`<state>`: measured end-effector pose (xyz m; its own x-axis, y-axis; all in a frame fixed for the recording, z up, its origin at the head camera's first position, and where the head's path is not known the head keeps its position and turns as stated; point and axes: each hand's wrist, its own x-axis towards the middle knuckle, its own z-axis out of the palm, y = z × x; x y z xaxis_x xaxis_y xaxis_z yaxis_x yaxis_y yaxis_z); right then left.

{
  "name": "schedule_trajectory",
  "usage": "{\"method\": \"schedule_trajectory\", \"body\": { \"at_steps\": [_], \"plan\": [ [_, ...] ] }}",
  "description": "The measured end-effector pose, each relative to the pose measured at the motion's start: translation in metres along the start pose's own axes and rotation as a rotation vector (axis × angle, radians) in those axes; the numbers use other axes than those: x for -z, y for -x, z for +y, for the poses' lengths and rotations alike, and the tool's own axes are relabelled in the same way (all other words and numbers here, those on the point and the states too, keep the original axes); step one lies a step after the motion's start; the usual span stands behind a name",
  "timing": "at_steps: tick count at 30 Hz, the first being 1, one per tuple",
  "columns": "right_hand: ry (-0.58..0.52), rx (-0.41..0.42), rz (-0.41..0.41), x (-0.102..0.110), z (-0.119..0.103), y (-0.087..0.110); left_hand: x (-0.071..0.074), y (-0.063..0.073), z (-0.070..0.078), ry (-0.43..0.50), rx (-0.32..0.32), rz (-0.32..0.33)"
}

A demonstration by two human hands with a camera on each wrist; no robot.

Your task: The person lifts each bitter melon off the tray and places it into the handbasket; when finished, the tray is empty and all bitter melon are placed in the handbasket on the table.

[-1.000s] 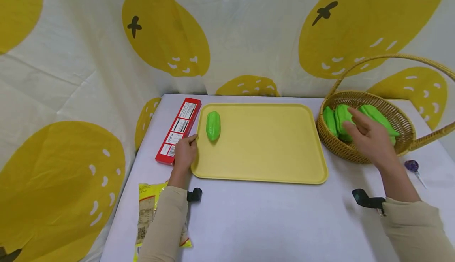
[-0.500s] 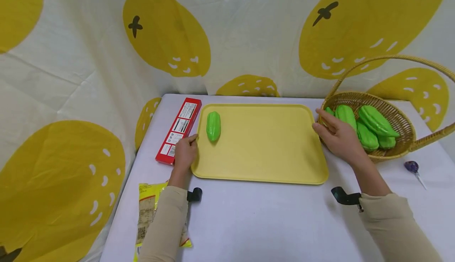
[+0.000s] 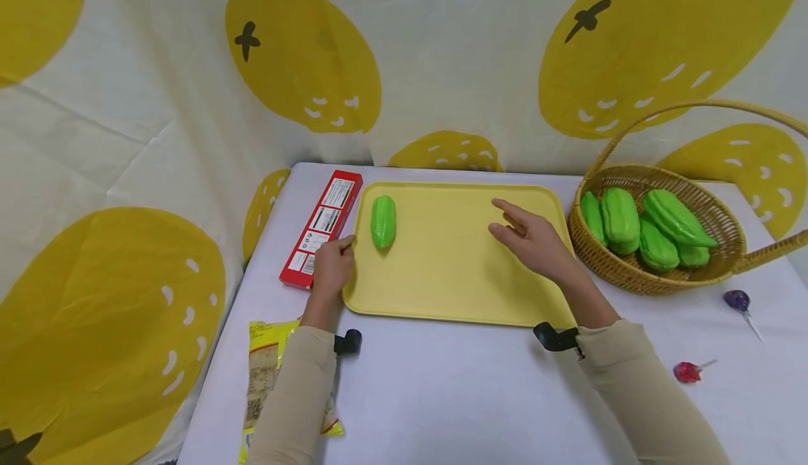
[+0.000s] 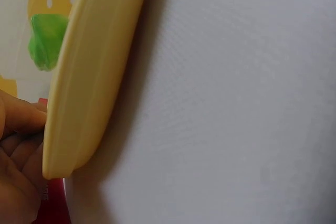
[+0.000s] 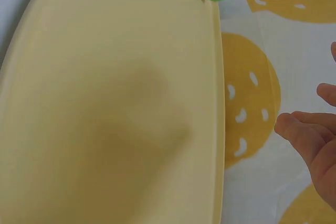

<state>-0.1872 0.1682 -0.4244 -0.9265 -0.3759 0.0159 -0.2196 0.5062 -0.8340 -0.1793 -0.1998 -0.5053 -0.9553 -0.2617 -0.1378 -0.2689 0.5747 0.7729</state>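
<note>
A yellow tray (image 3: 454,268) lies on the table with one green star fruit (image 3: 383,221) near its left end. My left hand (image 3: 332,268) grips the tray's left rim, thumb at the edge and the other fingers curled. In the left wrist view, that hand (image 4: 21,150) shows beside the tray's corner. My right hand (image 3: 533,244) hovers over the right half of the tray, fingers loosely extended and holding nothing. Several more green star fruits (image 3: 678,217) sit in a wicker basket (image 3: 621,279) at the right. The right wrist view shows the hand's (image 5: 315,135) shadow on the tray.
A red box (image 3: 322,230) lies left of the tray. A yellow snack bag (image 3: 261,363) is partly under my left forearm. Purple (image 3: 736,300) and red lollipops (image 3: 687,372) lie at the right. The basket's tall handle (image 3: 694,104) arches up; a lemon-print cloth hangs behind.
My right hand has moved left from above the basket to above the tray, carrying nothing. The left hand stays at the rim. The red lollipop has come into sight.
</note>
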Motion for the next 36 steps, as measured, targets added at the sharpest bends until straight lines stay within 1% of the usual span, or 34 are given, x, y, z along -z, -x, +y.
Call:
{"method": "schedule_trajectory", "body": {
  "at_steps": [3, 8, 10, 13, 18, 25, 29, 32, 36],
  "plan": [
    [0.001, -0.004, -0.04, -0.015, -0.005, -0.01, 0.0, 0.0, 0.001, -0.012, -0.015, 0.009],
    [0.004, 0.029, -0.108, -0.041, -0.016, -0.027, 0.0, 0.002, 0.0, 0.008, 0.03, -0.018],
    [0.005, 0.045, -0.123, -0.051, -0.021, -0.035, 0.0, 0.002, -0.001, 0.01, 0.035, -0.022],
    [0.013, 0.046, -0.147, -0.064, -0.028, -0.046, 0.001, 0.003, -0.001, 0.01, 0.017, -0.012],
    [0.033, 0.033, -0.185, -0.081, -0.036, -0.063, 0.001, 0.0, 0.0, 0.035, 0.014, -0.017],
    [0.078, 0.025, -0.199, -0.103, -0.041, -0.082, 0.004, -0.003, 0.002, 0.061, 0.004, -0.023],
    [0.069, 0.015, -0.193, -0.115, -0.047, -0.089, 0.004, -0.004, 0.005, 0.092, 0.028, -0.042],
    [0.061, -0.012, -0.2, -0.125, -0.051, -0.094, 0.005, -0.004, 0.005, 0.105, 0.05, -0.052],
    [0.073, -0.058, -0.214, -0.137, -0.054, -0.1, 0.007, -0.003, 0.004, 0.081, 0.035, -0.057]
  ]
}}
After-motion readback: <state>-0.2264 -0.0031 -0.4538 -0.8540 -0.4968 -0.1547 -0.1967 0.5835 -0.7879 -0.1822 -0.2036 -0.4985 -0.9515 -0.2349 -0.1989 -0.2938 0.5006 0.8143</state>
